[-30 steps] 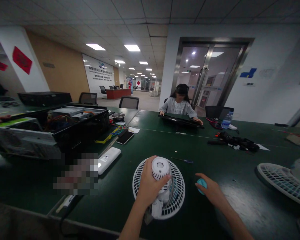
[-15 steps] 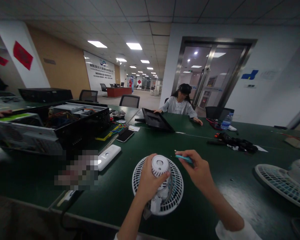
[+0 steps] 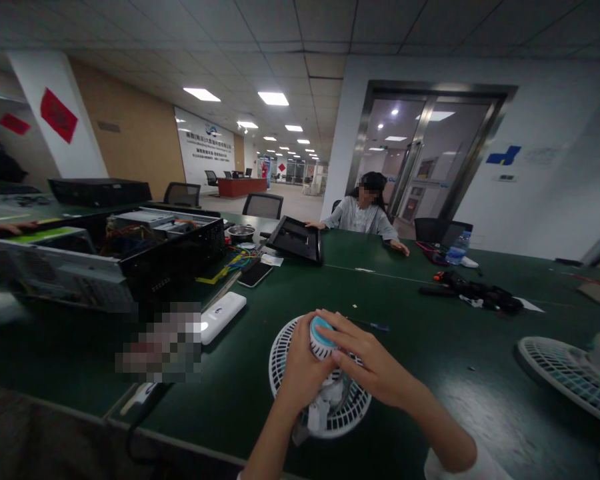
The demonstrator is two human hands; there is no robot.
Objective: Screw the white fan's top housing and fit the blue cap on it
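A small white fan [image 3: 337, 425] lies face down on the green table, its round slotted grille underneath and its motor housing upward. Around the left side of that housing my left hand [image 3: 303, 370] is wrapped. A light-blue round cap [image 3: 321, 328] sits on top of the housing. My right hand [image 3: 367, 357] reaches in from the right, its fingers closed over the cap and the housing's edge. The thumb side of both hands meets at the housing. Just beyond my right hand lies a thin tool [image 3: 379, 327], like a small screwdriver.
Left stands an opened computer case [image 3: 167, 260], with a white rectangular device [image 3: 223, 318] and a phone [image 3: 255, 273] nearer. Across the table a person [image 3: 363, 210] touches a black panel [image 3: 296, 240]. A second fan [image 3: 555, 367] lies at the right, a water bottle [image 3: 459, 248] behind.
My right hand has moved left onto the housing, and the light-blue cap now covers its top. A thin tool now lies on the table. The black panel across the table has been tilted differently.
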